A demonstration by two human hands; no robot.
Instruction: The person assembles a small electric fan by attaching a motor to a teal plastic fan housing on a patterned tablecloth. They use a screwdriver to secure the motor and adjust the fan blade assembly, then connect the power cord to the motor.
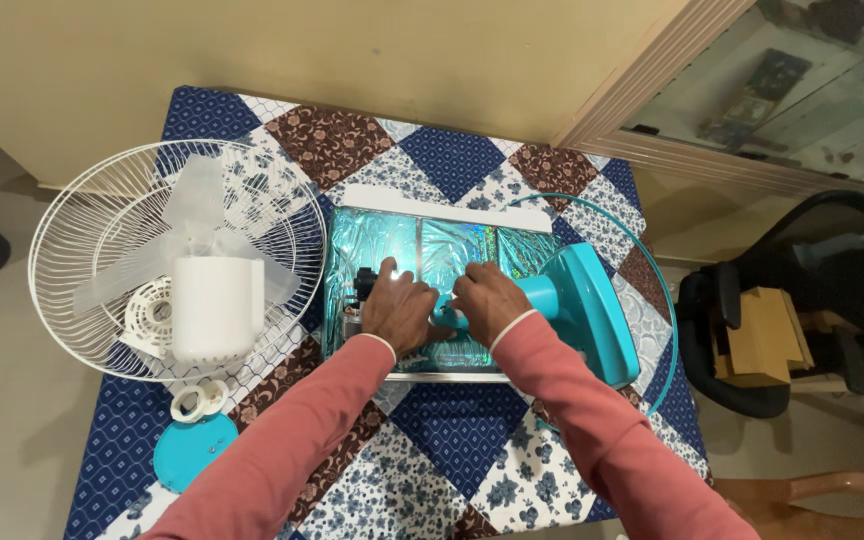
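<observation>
Hands: left hand [399, 308] and right hand [489, 303] both closed around the teal plastic fan stand [577, 310].
Position: stand lay across a shiny teal foil tray [407, 243] on the patchwork quilt [452, 430].
Handling: rigid, smooth, base-heavy by the look; the neck seemed the surest grip.
Nearby: white wire fan guard [82, 240] sat left.

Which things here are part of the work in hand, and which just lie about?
In hand: left hand and right hand on the teal fan stand; shiny tray beneath.
Lying about: white fan guard, white motor cover, teal round cap, office chair.
</observation>
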